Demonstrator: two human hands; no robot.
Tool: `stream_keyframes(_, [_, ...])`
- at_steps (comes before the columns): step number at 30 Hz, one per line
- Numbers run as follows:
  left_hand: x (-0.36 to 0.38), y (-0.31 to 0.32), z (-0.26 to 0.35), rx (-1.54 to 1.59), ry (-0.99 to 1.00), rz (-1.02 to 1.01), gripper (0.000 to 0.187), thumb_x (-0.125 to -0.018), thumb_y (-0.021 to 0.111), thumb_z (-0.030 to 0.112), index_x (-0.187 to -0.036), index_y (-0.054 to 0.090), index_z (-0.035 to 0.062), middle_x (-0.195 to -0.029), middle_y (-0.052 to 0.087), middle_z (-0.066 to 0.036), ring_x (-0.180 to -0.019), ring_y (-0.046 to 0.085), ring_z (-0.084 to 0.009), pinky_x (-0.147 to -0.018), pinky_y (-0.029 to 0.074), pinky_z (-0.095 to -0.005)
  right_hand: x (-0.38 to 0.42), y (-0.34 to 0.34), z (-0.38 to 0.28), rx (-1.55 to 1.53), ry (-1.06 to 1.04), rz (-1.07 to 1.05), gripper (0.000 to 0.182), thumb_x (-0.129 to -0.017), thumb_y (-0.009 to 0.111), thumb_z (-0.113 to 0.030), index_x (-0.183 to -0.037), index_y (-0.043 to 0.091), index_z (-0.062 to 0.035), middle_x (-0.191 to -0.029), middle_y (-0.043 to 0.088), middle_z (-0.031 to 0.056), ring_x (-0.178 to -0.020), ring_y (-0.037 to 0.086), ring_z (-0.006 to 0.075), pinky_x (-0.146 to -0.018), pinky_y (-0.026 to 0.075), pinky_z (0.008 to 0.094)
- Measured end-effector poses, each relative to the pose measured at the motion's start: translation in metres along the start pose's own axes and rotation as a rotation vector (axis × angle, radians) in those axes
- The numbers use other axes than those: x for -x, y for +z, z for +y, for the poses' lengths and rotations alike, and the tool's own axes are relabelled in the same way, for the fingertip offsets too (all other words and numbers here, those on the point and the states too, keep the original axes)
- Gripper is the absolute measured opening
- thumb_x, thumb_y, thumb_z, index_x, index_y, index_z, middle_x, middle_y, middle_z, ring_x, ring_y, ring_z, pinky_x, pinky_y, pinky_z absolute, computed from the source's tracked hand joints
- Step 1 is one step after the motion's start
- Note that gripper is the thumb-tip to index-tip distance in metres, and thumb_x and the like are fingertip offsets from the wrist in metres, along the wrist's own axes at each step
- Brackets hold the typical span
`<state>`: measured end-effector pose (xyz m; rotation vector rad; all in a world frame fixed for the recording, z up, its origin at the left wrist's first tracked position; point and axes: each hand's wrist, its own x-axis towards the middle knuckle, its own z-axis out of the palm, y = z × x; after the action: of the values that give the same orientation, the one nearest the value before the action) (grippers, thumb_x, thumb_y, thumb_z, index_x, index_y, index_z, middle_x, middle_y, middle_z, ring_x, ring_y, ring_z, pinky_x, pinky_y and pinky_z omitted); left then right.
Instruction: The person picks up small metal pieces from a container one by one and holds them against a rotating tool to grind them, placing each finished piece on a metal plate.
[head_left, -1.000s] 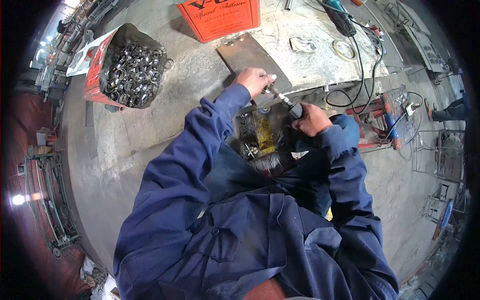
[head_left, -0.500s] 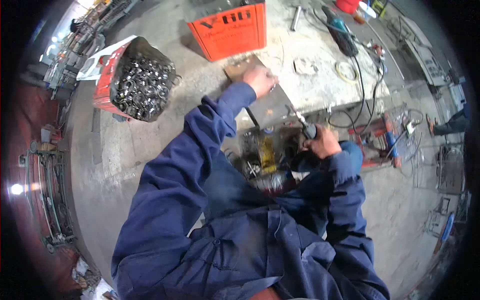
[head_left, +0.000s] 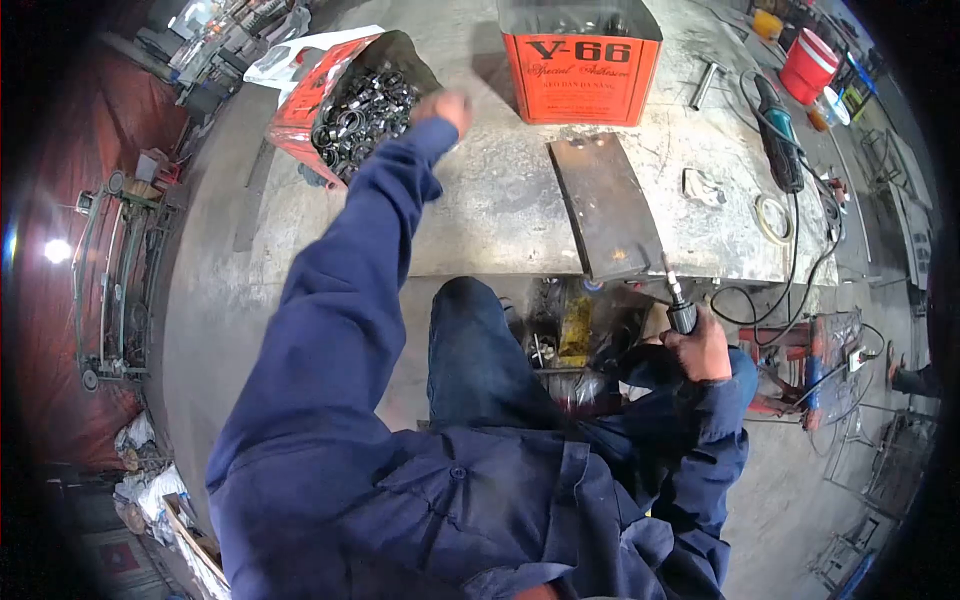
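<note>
My left hand (head_left: pixel 443 110) is at the right edge of a tilted red tin (head_left: pixel 297 125) filled with small dark metal rings (head_left: pixel 362 122). Motion blurs its fingers, so their grip cannot be made out. In my right hand (head_left: pixel 703 346) is a black handheld tool (head_left: pixel 682 312) with a slim metal tip pointing up, by the bench's front edge. Between the hands a dark metal plate (head_left: pixel 607 200) lies on the bench. Behind the plate stands an orange-red V-66 tin (head_left: pixel 585 85).
On the worktable (head_left: pixel 480 220) at the right are a metal tube (head_left: pixel 707 86), a teal power tool (head_left: pixel 779 135) with a cable, a tape roll (head_left: pixel 773 218) and a crumpled white piece (head_left: pixel 703 187). A red bucket (head_left: pixel 808 66) stands beyond. Crates sit under the front edge.
My left hand has moved from the metal plate leftward to the tin of rings. My right hand still holds the tool. The view has shifted, so the bench appears further right.
</note>
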<state>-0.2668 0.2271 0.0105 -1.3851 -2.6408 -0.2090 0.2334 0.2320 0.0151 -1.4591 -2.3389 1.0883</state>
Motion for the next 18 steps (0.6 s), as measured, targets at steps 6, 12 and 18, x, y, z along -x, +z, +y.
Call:
stream_keyframes(6, [0.041, 0.054, -0.038, -0.111, 0.003, -0.005, 0.027, -0.085, 0.045, 0.024, -0.092, 0.067, 0.0105, -0.097, 0.065, -0.018, -0.089, 0.063, -0.0339, -0.074, 0.05, -0.0426, -0.001, 0.0, 0.006, 0.013, -0.001, -0.025, 0.039, -0.062, 0.068, -0.016, -0.097, 0.059, -0.0011, -0.086, 0.062, 0.0237, -0.086, 0.06, 0.0399, -0.074, 0.047, 0.0421])
stream_keyframes(12, [0.072, 0.031, 0.042, 0.723, 0.371, -0.034, 0.022, -0.082, 0.062, 0.025, -0.096, 0.064, 0.008, -0.087, 0.066, -0.009, -0.069, 0.063, -0.021, -0.061, 0.05, -0.0344, -0.005, 0.003, 0.013, 0.011, -0.01, -0.005, 0.044, -0.063, 0.069, -0.019, -0.101, 0.059, -0.0003, -0.091, 0.061, 0.0261, -0.092, 0.058, 0.0403, -0.079, 0.046, 0.0429])
stream_keyframes(18, [0.142, -0.011, 0.169, 1.23, 0.181, -1.073, 0.022, -0.089, 0.059, 0.03, -0.094, 0.059, 0.0092, -0.067, 0.047, 0.005, -0.054, 0.044, -0.004, -0.046, 0.035, -0.0188, -0.002, -0.002, 0.006, 0.048, 0.046, -0.02, 0.043, -0.064, 0.07, -0.02, -0.102, 0.059, -0.0025, -0.091, 0.062, 0.0232, -0.092, 0.058, 0.0392, -0.078, 0.046, 0.041])
